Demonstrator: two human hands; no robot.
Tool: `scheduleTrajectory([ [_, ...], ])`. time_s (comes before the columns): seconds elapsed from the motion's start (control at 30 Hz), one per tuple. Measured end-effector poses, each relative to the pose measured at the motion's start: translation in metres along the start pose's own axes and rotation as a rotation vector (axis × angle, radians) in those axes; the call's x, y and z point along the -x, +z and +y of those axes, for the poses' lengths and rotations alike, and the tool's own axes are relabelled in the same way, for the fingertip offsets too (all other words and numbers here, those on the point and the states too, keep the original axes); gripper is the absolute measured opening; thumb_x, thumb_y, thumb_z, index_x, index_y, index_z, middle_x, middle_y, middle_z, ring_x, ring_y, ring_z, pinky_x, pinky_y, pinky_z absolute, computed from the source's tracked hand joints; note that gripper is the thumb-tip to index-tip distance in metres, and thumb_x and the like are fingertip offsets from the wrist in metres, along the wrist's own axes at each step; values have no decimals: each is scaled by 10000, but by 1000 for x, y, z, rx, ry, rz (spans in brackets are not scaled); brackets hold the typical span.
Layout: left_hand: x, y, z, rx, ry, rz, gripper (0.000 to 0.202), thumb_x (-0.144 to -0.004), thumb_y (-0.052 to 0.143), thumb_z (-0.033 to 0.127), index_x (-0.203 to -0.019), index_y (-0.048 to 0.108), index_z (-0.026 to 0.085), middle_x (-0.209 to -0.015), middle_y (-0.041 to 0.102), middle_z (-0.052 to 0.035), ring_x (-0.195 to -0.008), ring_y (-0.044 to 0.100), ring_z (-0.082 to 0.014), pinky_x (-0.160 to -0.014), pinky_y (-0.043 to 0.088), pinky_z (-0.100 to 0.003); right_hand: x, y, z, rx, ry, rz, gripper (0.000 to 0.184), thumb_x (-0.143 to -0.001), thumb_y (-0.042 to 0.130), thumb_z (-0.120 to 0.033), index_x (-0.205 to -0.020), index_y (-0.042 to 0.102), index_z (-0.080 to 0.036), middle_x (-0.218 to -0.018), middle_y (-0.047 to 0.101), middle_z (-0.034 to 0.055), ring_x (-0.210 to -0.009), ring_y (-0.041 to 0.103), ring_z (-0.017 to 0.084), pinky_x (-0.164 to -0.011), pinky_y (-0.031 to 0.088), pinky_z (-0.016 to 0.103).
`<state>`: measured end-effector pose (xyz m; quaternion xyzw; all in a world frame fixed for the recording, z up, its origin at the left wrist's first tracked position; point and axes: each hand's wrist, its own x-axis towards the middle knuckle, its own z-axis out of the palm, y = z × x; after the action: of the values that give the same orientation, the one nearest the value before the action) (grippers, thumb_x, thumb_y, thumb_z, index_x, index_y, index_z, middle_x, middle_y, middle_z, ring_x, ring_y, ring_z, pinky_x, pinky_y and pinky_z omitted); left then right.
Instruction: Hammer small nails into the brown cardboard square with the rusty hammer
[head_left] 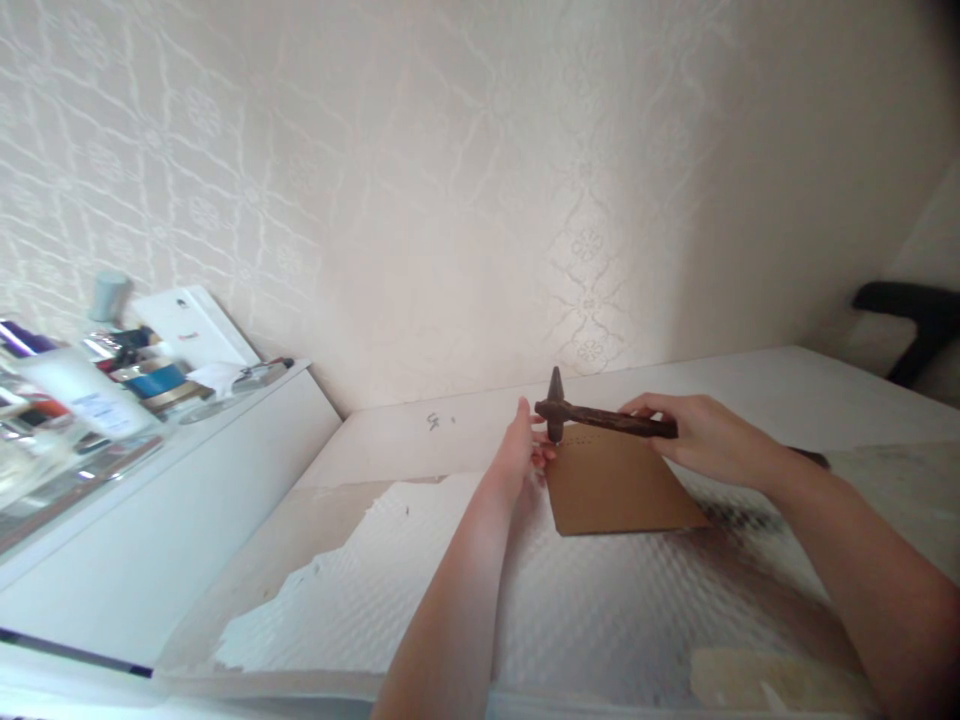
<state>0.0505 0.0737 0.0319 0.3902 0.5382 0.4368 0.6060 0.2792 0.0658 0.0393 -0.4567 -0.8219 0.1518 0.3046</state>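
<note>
My right hand [701, 430] grips the dark wooden handle of a hammer [615, 418]. The hammer's head is over the upper left corner of a brown cardboard sheet [619, 490], with its pointed end up. At that corner is my left hand [521, 450], thumb raised and fingers curled in close under the hammer head. Whatever these fingers pinch is too small and partly hidden to make out. A row of small dark marks runs along the sheet's top edge. The cardboard lies on a white quilted-textured sheet [420, 530].
Small dark bits [433, 421] lie on the white surface near the wall. To the left stands a white cabinet [247, 480] crowded with bottles, a tube [94, 395] and a white box [196, 328]. A black armrest-like part [919, 310] is at the right edge.
</note>
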Motion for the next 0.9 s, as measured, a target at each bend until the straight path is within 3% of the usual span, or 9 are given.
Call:
scheduleTrajectory([
  [0.63, 0, 1, 1, 21, -17, 22, 566, -874, 259, 611, -1001, 546, 140, -702, 564, -53, -488, 459, -110, -488, 313, -226, 0, -2, -2, -7, 13, 5, 313, -676, 558, -241, -966, 664, -291, -847, 703, -9, -747, 644, 213, -678, 505, 306],
  [0.9, 2, 1, 1, 4, -3, 19, 525, -904, 233, 552, -983, 547, 139, -668, 549, -36, -493, 457, -110, -507, 316, -225, 0, -2, -2, -1, 10, 2, 303, -690, 548, -243, -967, 665, -284, -864, 704, -7, -747, 647, 206, -682, 501, 300],
])
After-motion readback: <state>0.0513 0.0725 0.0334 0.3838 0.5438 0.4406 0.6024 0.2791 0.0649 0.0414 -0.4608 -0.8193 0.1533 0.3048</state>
